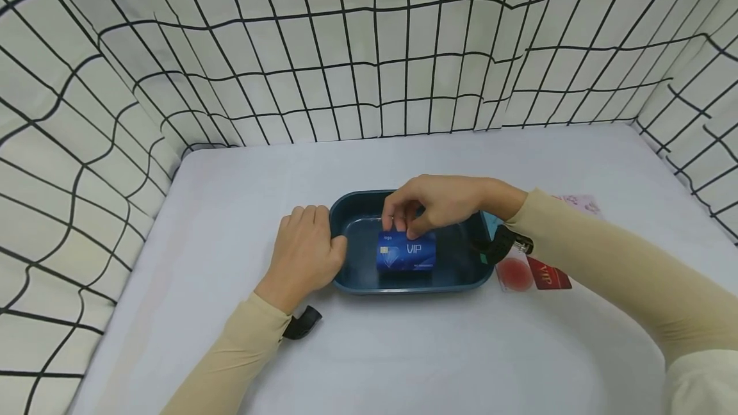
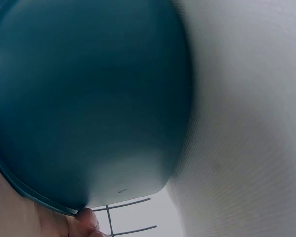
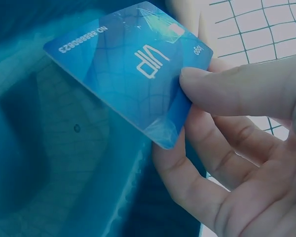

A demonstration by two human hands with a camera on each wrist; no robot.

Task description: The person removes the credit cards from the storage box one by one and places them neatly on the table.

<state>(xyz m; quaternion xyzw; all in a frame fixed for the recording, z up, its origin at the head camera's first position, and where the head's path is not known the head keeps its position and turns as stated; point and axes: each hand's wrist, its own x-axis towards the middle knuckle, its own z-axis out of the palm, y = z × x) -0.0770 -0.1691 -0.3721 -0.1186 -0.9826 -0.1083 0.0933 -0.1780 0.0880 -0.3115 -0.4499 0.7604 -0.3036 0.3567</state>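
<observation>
A dark teal tray (image 1: 357, 289) with raised walls rests on the white table. Over its middle, my right hand (image 1: 435, 200) pinches a blue VIP card (image 1: 406, 258) by its upper edge. The right wrist view shows the thumb on the printed face of the card (image 3: 123, 74) and the curled fingers (image 3: 197, 182) behind it. At the tray's left end, my left hand (image 1: 305, 255) grips the rim, thumb toward the inside. Below, in the left wrist view, some fingertips (image 2: 86, 222) touch the outer wall of the tray (image 2: 89, 98).
To the tray's right lie a red VIP card (image 1: 549, 275), a card with a red circle (image 1: 515, 274) and a pink patterned card (image 1: 581, 202), partly hidden by my right forearm. Black grid-lined white walls (image 1: 380, 50) rise behind the table and at both sides.
</observation>
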